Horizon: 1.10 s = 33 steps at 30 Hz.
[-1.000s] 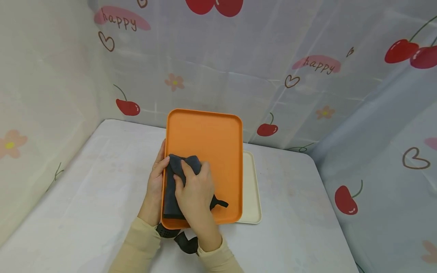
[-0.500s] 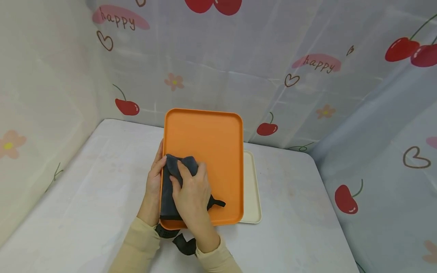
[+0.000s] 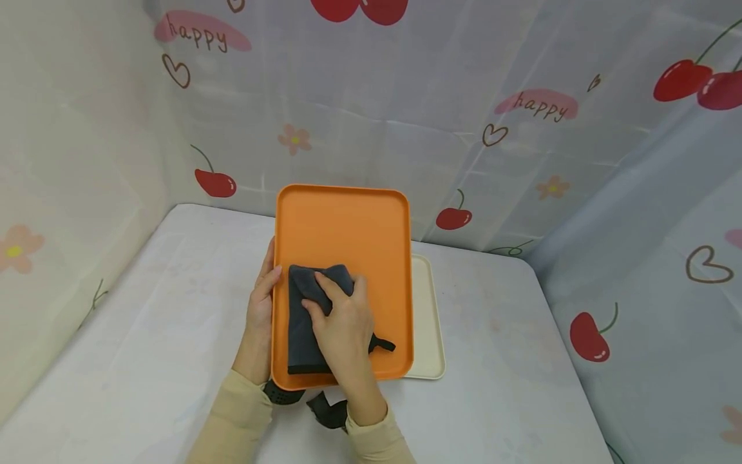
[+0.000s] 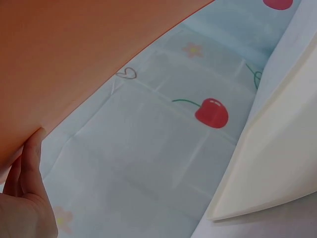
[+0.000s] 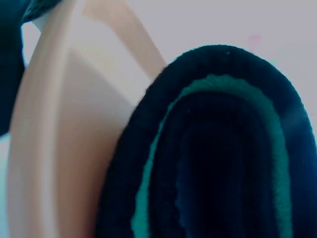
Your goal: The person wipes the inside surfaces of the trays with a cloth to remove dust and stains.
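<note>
An orange rectangular tray [image 3: 348, 225] is raised and tilted toward the head camera. My left hand [image 3: 259, 316] grips its left edge, thumb at the rim. In the left wrist view, fingertips of the left hand [image 4: 29, 173] press the underside of the orange tray [image 4: 74, 59]. A dark grey folded cloth [image 3: 304, 341] lies against the tray's lower left part, a black strap sticking out at its right. My right hand [image 3: 344, 325] pinches the bunched upper part of this cloth. Up close in the right wrist view, the cloth [image 5: 213, 148] shows several folded layers beside the tray's rim [image 5: 34, 148].
A cream tray [image 3: 426, 322] lies on the white-covered table [image 3: 493, 348], partly hidden behind the orange one. Behind the table hangs a white curtain [image 3: 371, 109] printed with cherries and hearts. Black wrist gear [image 3: 284, 393] shows below the orange tray.
The cloth and my right hand slid slightly left, then back right across the tray, away from its left rim. The orange tray has shifted a little left. Both hands keep their hold.
</note>
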Each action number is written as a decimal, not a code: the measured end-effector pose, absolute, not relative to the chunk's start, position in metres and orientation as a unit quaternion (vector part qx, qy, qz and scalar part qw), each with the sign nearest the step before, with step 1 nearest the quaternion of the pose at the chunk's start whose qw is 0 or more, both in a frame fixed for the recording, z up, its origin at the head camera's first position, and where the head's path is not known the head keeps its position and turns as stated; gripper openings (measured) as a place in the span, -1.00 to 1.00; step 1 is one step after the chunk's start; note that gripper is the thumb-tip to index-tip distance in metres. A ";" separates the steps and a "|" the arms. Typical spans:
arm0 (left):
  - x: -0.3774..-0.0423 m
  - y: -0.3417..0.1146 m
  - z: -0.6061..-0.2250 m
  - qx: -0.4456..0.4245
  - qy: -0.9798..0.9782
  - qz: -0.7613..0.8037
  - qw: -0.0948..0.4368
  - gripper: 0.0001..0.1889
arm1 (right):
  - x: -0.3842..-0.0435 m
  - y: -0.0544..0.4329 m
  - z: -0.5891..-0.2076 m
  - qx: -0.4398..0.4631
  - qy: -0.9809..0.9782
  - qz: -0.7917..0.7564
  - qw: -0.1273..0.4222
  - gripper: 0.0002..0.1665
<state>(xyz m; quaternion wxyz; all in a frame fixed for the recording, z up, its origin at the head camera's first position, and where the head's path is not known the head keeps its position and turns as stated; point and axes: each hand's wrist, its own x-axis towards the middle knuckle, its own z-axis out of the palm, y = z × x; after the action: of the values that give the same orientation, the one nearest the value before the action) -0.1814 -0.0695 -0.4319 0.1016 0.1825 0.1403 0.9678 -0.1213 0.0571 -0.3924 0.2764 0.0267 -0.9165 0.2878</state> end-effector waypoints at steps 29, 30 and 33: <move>-0.186 -0.083 -0.431 0.195 0.123 0.968 0.098 -0.46 | -0.120 0.134 -0.382 -0.132 -0.915 0.241 0.296 -0.49; -0.186 -0.083 -0.431 0.198 0.122 0.967 0.100 -0.46 | -0.120 0.135 -0.382 -0.131 -0.914 0.243 0.296 -0.49; -0.186 -0.083 -0.431 0.199 0.115 0.967 0.107 -0.46 | -0.119 0.137 -0.385 -0.130 -0.914 0.251 0.293 -0.49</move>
<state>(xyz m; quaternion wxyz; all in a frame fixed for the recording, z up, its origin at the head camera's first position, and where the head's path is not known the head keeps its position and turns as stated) -0.1861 -0.0828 -0.4306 0.1070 0.1987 0.1154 0.9674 -0.1194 0.1374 -0.3846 0.2928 -0.1300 -0.9135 0.2506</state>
